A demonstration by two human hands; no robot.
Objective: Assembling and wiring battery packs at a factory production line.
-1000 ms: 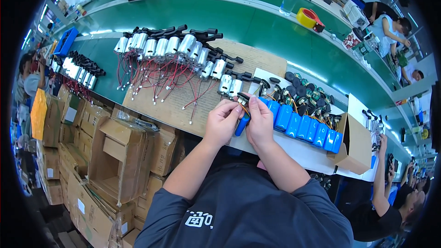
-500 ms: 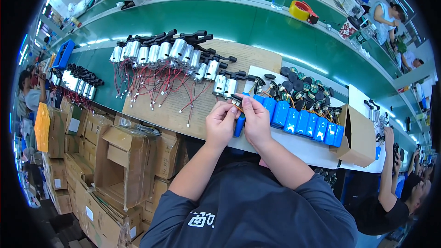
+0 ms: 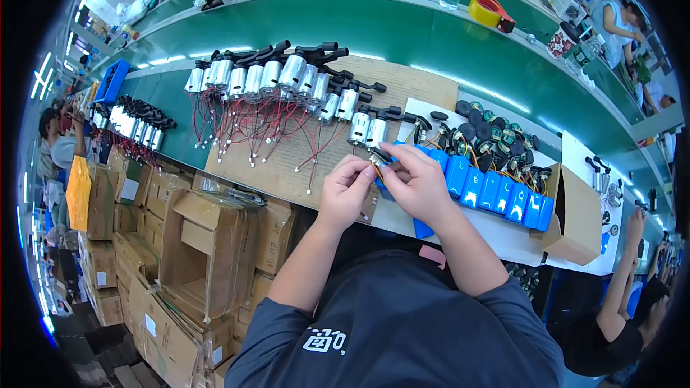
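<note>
My left hand (image 3: 345, 192) pinches at thin wires below a small circuit board with a round black cap (image 3: 379, 156). My right hand (image 3: 422, 185) curls over the same board, its thumb and fingers closed at the cap and wires. A bit of blue shows between the hands, and a blue corner (image 3: 422, 228) sticks out below the right hand; the rest is hidden. Just beyond my fingers stand two silver motors (image 3: 367, 131) with black arms. Right of my right hand, a row of blue battery packs (image 3: 483, 188) has wired, black-capped boards (image 3: 483, 131) behind it.
Many silver motors (image 3: 253, 80) with red and black leads lie on cardboard (image 3: 277, 145) at the left. An open carton (image 3: 573, 223) stands at the right end of the batteries. Stacked boxes (image 3: 190, 251) fill the lower left. A co-worker's arm (image 3: 627, 259) reaches in at right.
The whole view has shifted slightly, so things sit further right. My right hand has turned and curled its fingers over the board. The blue pack below my hands is now mostly covered.
</note>
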